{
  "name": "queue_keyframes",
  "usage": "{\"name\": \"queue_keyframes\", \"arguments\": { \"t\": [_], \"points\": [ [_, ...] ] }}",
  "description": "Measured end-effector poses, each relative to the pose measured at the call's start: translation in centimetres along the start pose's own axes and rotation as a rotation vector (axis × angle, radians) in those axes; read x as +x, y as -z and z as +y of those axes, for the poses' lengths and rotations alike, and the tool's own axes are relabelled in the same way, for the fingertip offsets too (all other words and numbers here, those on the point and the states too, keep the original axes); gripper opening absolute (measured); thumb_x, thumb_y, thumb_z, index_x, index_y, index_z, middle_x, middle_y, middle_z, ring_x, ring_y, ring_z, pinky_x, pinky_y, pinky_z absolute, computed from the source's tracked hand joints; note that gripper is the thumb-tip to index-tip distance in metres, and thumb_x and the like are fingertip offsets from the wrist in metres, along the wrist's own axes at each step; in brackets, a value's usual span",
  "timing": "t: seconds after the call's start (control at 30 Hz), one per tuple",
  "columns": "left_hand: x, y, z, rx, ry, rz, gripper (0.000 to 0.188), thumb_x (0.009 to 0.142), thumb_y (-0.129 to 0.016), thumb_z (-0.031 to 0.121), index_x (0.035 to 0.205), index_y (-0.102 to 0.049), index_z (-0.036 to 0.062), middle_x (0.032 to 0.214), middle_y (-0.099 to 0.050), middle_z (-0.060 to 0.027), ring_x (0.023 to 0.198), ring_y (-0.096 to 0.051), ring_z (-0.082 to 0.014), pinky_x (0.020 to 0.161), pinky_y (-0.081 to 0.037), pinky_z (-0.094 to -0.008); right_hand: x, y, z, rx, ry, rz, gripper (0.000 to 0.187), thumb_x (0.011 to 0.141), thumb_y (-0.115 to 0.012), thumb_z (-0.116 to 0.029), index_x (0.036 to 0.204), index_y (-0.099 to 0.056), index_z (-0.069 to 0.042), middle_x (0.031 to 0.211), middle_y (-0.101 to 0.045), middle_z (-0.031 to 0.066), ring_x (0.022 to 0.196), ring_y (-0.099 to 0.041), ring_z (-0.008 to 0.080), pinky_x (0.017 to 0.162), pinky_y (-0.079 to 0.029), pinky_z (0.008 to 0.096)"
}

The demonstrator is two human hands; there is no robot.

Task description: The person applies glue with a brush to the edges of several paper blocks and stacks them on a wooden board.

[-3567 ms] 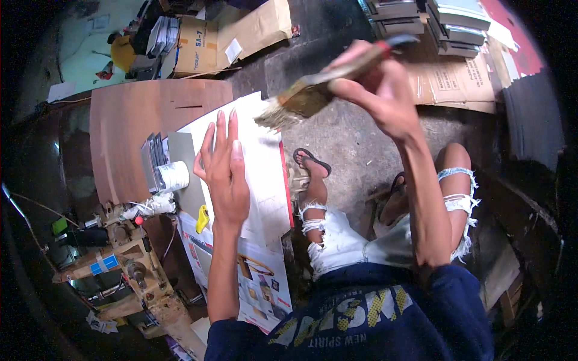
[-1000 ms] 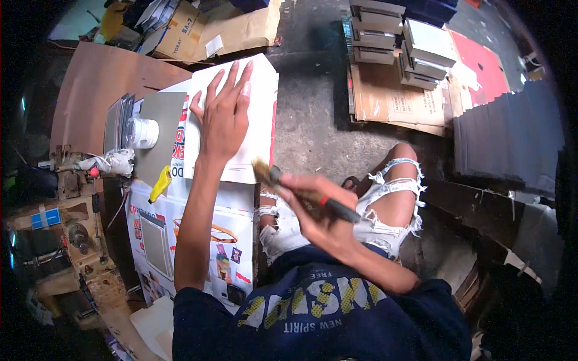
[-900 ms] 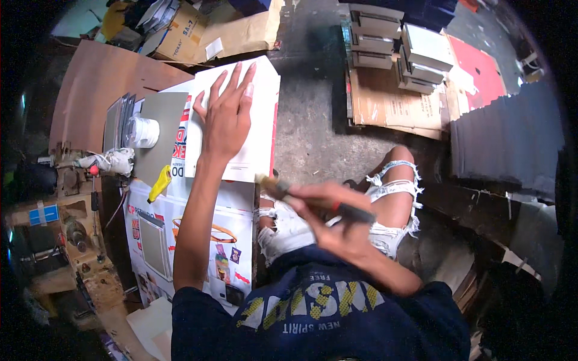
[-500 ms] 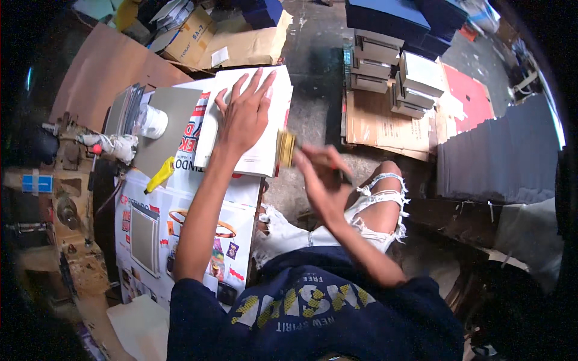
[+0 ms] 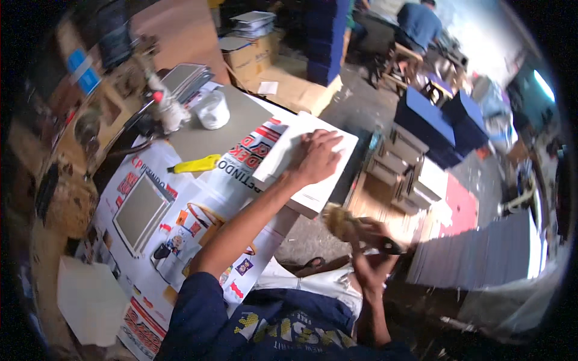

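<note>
A thick white book block [image 5: 282, 161] lies at the table's right edge, its spine side facing the gap. My left hand [image 5: 318, 157] rests on top of it, fingers loosely bent and pressed down on the paper. Off the table edge, my right hand [image 5: 370, 248] is closed round the handle of a flat brush [image 5: 337, 221]. Its yellowish bristles point toward the block's near corner, slightly apart from it. Motion blurs the brush and the right fingers.
Printed sheeting covers the table [image 5: 198, 240]. On it lie a yellow cutter [image 5: 195, 163], a white tub [image 5: 212, 110] and grey boards [image 5: 143, 213]. Stacked book blocks [image 5: 400, 153], navy stacks [image 5: 424, 120] and piled sheets [image 5: 481, 253] stand right. A person [image 5: 417, 27] sits far back.
The view has swung, bringing the far room and the seated person into sight. My left fingers, earlier spread flat, are more bent. The brush has drawn away from the block's edge.
</note>
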State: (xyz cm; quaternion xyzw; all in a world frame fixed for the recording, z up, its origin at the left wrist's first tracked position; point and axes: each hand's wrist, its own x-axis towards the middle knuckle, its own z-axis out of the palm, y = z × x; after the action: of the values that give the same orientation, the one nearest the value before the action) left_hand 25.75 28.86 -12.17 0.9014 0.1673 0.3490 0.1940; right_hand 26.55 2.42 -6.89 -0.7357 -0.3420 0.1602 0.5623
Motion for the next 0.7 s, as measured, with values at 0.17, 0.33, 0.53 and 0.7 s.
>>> {"name": "queue_keyframes", "arguments": {
  "t": [0.17,0.33,0.53,0.7],
  "points": [
    [0.2,6.7,-2.7,-0.800,0.227,-0.033,0.049,0.104,-0.045,0.039,0.121,-0.065,-0.0026,0.116,-0.068,-0.0131,0.112,-0.061,-0.0163,0.099,-0.044,-0.0305,6.1,3.3,-2.9,0.052,0.409,0.194,0.016,0.080,-0.073,0.006,0.095,-0.069,0.002,0.095,-0.068,0.0084,0.092,-0.063,0.0167,0.087,-0.051,0.0330],
    [-9.0,13.9,-5.1,-0.822,0.589,0.396,0.042,0.105,-0.047,0.034,0.086,-0.067,0.0017,0.074,-0.063,0.0001,0.068,-0.057,-0.0072,0.063,-0.045,-0.0230,13.4,0.5,-10.4,-0.178,0.529,-0.025,0.026,0.086,-0.076,-0.019,0.101,-0.069,0.001,0.089,-0.068,0.0023,0.085,-0.060,0.0097,0.082,-0.048,0.0291],
    [-17.9,13.7,-9.6,-0.509,0.581,0.451,0.038,0.102,-0.054,0.026,0.072,-0.062,0.0037,0.061,-0.055,0.0019,0.062,-0.050,-0.0057,0.058,-0.039,-0.0242,25.1,-18.6,-16.8,-0.180,0.685,-0.420,0.033,0.091,-0.069,-0.032,0.100,-0.071,0.000,0.082,-0.072,0.0084,0.076,-0.062,0.0123,0.070,-0.050,0.0336],
    [-16.2,12.4,-9.2,-0.379,0.482,0.359,0.040,0.097,-0.062,0.030,0.068,-0.060,0.0032,0.054,-0.056,-0.0078,0.052,-0.051,-0.0099,0.052,-0.041,-0.0308,30.6,-35.3,-17.4,-0.801,0.803,-0.636,0.031,0.092,-0.059,-0.027,0.095,-0.070,0.001,0.089,-0.072,0.0190,0.083,-0.070,0.0357,0.073,-0.055,0.0435]
  ]
}}
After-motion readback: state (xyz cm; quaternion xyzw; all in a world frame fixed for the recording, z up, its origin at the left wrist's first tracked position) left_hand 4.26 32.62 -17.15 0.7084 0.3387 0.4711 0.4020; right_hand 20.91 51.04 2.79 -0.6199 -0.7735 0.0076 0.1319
